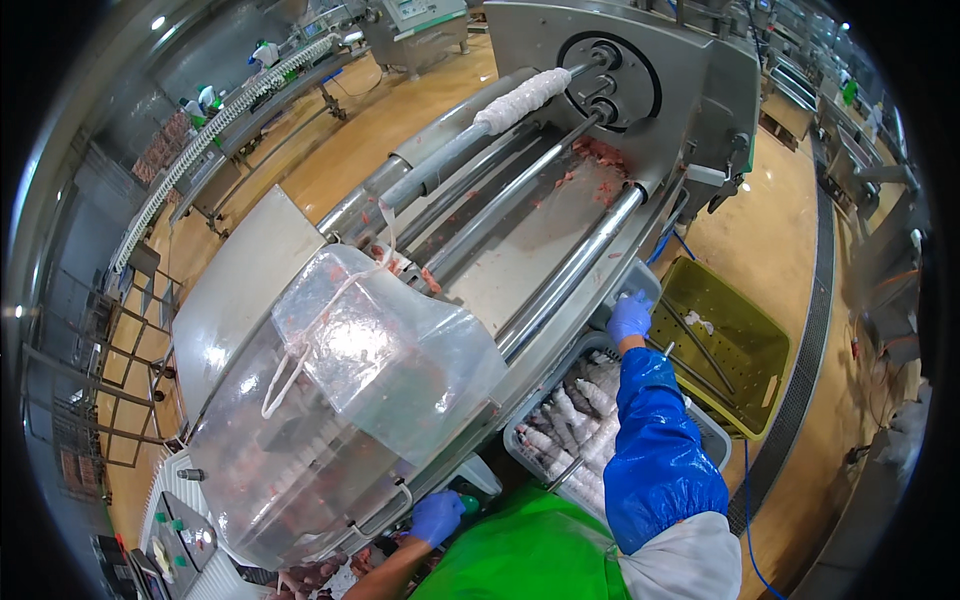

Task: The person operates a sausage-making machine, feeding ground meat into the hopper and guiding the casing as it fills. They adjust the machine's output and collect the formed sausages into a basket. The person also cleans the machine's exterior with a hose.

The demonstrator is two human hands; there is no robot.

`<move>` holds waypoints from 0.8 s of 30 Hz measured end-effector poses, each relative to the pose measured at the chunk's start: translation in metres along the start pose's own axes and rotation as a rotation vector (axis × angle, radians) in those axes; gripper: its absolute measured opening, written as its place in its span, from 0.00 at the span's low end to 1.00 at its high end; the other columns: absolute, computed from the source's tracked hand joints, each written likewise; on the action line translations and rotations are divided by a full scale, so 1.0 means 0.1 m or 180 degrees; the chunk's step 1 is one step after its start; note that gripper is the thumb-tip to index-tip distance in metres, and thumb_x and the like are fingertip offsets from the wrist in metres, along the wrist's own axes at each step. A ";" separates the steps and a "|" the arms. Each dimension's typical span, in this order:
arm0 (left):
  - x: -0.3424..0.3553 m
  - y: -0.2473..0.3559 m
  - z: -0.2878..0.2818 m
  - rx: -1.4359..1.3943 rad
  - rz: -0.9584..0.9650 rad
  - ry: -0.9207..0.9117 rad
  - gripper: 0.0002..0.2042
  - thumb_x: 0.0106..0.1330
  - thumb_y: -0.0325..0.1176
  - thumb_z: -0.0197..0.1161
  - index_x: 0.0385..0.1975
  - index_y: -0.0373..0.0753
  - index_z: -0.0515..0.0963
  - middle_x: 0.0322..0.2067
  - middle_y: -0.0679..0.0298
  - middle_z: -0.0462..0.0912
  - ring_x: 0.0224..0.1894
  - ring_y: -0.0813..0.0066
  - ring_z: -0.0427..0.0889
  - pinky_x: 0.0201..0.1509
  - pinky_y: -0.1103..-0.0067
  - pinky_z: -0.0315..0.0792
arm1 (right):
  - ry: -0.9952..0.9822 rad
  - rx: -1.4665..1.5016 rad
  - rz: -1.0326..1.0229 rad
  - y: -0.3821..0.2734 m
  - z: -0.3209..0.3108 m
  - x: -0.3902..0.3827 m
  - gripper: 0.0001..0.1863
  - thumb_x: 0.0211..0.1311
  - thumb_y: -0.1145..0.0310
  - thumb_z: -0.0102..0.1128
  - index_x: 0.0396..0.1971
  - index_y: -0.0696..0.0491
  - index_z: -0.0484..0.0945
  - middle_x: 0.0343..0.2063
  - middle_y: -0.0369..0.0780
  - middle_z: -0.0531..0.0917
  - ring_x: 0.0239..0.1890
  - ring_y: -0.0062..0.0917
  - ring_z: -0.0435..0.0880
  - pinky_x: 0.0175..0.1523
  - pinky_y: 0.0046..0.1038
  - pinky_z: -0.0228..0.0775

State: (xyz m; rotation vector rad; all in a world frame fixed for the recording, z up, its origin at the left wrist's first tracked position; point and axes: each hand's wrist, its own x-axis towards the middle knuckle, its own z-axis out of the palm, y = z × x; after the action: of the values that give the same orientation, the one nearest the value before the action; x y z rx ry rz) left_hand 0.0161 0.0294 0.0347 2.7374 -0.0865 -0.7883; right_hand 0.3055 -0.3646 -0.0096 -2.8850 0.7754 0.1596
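Observation:
My left hand, blue-gloved, is curled by the machine's lower edge, beside a green object; what it grips is unclear. My blue-gloved right hand is bent at a small grey container on the machine's right side, its fingertips on something indistinct. Below it, a grey crate holds several pale netted rolls. The steel machine has long horizontal rods, white gathered netting on a tube, red meat scraps, and a clear plastic cover with a white cord hanging over it.
An olive perforated crate with metal rods stands on the floor at right, beside a drain grate and blue hose. A slatted conveyor, wheeled racks and co-workers are at the back left. Other steel equipment lines the right.

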 end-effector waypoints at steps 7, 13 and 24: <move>0.12 -0.05 0.07 -0.0083 0.0066 -0.0116 0.08 0.54 0.35 0.56 0.26 0.38 0.78 0.26 0.50 0.79 0.30 0.50 0.79 0.33 0.60 0.72 | -0.0263 -0.0159 -0.0322 0.08 -0.04 0.13 0.17 0.45 0.68 0.57 0.39 0.54 0.78 0.50 0.53 0.69 0.51 0.45 0.72 0.51 0.36 0.70; 0.08 0.02 -0.01 0.0112 -0.0057 -0.0209 0.10 0.56 0.38 0.56 0.27 0.38 0.78 0.26 0.49 0.79 0.30 0.48 0.79 0.33 0.59 0.72 | -0.0176 0.0089 -0.0317 0.08 -0.14 0.01 0.18 0.46 0.69 0.58 0.41 0.53 0.78 0.54 0.50 0.68 0.53 0.45 0.71 0.52 0.37 0.69; 0.09 0.02 0.04 0.0224 0.0017 0.0033 0.13 0.58 0.41 0.55 0.24 0.37 0.77 0.26 0.49 0.79 0.31 0.49 0.79 0.33 0.60 0.72 | -0.0169 0.0257 -0.0370 0.14 -0.06 0.08 0.16 0.44 0.69 0.60 0.37 0.51 0.79 0.49 0.50 0.72 0.48 0.44 0.75 0.48 0.39 0.72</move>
State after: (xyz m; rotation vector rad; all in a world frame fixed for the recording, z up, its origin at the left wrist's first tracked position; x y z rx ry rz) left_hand 0.0220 0.0251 0.0275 2.8060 -0.1214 -0.7838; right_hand 0.3060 -0.3814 -0.0069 -2.8273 0.5892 0.1861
